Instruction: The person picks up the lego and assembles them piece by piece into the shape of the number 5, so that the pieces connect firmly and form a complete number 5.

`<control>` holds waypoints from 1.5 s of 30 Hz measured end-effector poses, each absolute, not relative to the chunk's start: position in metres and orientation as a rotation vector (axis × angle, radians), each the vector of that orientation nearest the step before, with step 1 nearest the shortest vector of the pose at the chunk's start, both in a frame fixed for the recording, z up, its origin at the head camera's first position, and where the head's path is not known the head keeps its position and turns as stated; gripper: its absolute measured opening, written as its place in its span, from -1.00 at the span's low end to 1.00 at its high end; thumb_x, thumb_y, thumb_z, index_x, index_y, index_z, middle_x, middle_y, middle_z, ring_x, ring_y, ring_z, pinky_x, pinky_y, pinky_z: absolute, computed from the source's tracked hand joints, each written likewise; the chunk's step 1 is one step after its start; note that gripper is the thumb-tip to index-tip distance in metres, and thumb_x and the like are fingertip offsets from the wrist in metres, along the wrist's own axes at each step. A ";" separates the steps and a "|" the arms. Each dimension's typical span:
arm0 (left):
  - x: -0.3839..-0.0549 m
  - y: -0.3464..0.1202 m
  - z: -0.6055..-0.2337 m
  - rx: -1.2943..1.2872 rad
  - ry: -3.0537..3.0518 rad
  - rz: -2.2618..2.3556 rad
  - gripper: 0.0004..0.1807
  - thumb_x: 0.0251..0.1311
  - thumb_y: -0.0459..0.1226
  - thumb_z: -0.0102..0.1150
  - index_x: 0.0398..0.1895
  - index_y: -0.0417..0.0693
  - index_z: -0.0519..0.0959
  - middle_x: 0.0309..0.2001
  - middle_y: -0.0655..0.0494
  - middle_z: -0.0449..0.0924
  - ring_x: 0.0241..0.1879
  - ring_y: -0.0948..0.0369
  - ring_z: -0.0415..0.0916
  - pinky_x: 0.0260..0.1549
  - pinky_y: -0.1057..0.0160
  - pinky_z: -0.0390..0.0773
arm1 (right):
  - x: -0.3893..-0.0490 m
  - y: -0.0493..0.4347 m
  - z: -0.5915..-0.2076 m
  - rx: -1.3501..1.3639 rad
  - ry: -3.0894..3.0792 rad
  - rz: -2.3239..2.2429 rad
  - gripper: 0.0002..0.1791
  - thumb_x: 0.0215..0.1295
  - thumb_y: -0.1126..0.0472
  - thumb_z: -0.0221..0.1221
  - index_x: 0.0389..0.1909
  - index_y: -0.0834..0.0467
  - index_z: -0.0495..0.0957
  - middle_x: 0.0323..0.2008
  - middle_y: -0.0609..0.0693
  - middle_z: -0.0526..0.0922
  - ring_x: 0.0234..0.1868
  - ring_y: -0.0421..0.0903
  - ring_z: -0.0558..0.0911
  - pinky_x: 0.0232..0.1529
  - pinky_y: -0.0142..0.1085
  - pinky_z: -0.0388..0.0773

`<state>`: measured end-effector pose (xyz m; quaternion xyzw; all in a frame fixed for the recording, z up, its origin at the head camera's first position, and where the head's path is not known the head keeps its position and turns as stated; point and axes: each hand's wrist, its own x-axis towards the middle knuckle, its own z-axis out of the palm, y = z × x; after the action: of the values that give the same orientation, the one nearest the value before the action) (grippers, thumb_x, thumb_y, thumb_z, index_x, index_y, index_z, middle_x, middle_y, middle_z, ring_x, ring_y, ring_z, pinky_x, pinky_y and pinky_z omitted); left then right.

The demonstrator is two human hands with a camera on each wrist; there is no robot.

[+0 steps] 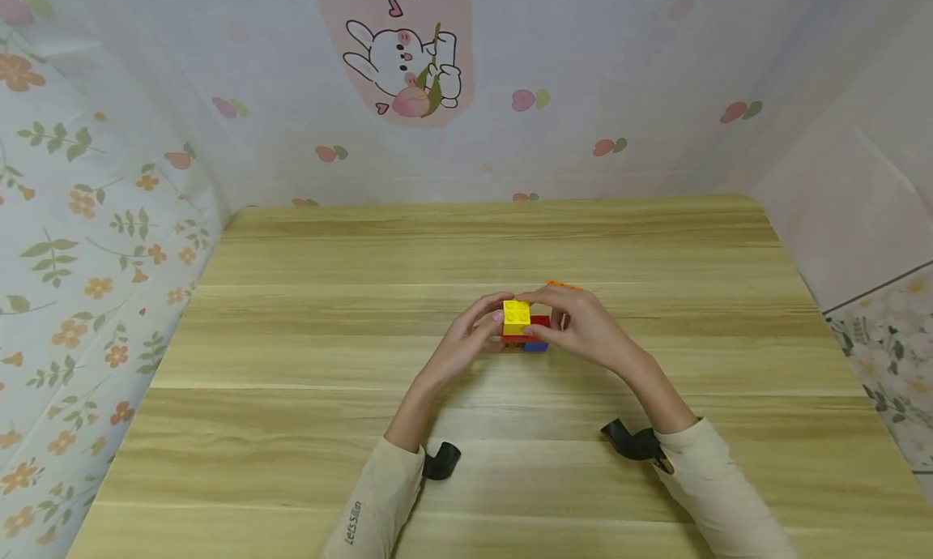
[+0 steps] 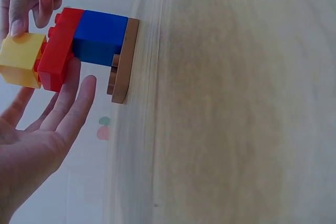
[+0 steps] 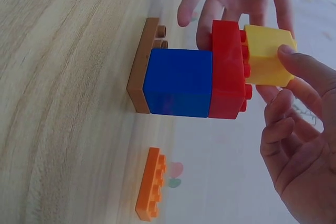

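A yellow building block [image 1: 517,316] sits over the left part of a red brick [image 3: 227,69], slightly tilted, with red studs showing between them. Beneath the red brick is a blue block [image 3: 178,82] on a brown base plate [image 2: 126,61] with a few bare studs. My right hand [image 1: 586,324] pinches the yellow block between thumb and fingers. On the other side, my left hand [image 1: 466,336] has its fingers mostly straight, their tips against the red brick and beside the yellow block. Its exact contact with the yellow block is partly hidden.
An orange studded brick [image 3: 151,184] lies on the wooden table [image 1: 328,429] behind my right hand. Patterned cloth [image 1: 277,73] hangs at the back and left. Black wrist cameras [image 1: 440,462] are worn at both sleeves.
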<state>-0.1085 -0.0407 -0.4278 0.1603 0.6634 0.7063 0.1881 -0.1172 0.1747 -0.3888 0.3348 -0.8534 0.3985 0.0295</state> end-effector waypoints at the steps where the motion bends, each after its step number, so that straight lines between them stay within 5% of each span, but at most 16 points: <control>1: -0.108 -0.041 -0.428 0.456 1.866 1.987 -0.53 0.39 -0.05 -0.14 0.30 0.02 0.29 0.26 0.05 0.26 0.02 0.01 0.47 -0.06 -0.05 0.50 | -0.117 0.174 -0.388 1.040 -2.628 1.220 -0.53 0.00 0.30 0.38 0.01 0.17 0.57 -0.20 -0.06 0.62 -0.67 -0.31 0.37 -0.66 -0.41 0.40; 13: -0.100 -0.040 -0.395 0.416 1.809 1.969 -0.57 0.44 -0.27 -0.22 0.28 -0.32 0.25 0.19 -0.23 0.29 0.06 -0.08 0.42 0.02 -0.14 0.40 | -0.116 0.172 -0.384 1.060 -2.635 1.182 -0.55 0.00 0.29 0.38 -0.01 0.14 0.59 -0.27 -0.11 0.59 -0.64 -0.30 0.38 -0.62 -0.41 0.42; 45: -0.098 -0.037 -0.393 0.269 1.813 2.017 -0.61 0.40 -0.33 -0.17 0.19 -0.41 0.33 0.14 -0.28 0.33 -0.01 -0.05 0.47 0.01 -0.07 0.42 | -0.113 0.166 -0.379 1.033 -2.688 1.035 -0.58 0.03 0.26 0.37 -0.02 0.21 0.60 -0.16 0.06 0.65 -0.63 -0.25 0.33 -0.65 -0.42 0.36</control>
<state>-0.0978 -0.0370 -0.3926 0.0967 0.6509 0.7241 0.2067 -0.1128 0.1663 -0.3795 0.3372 -0.8777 0.3381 0.0408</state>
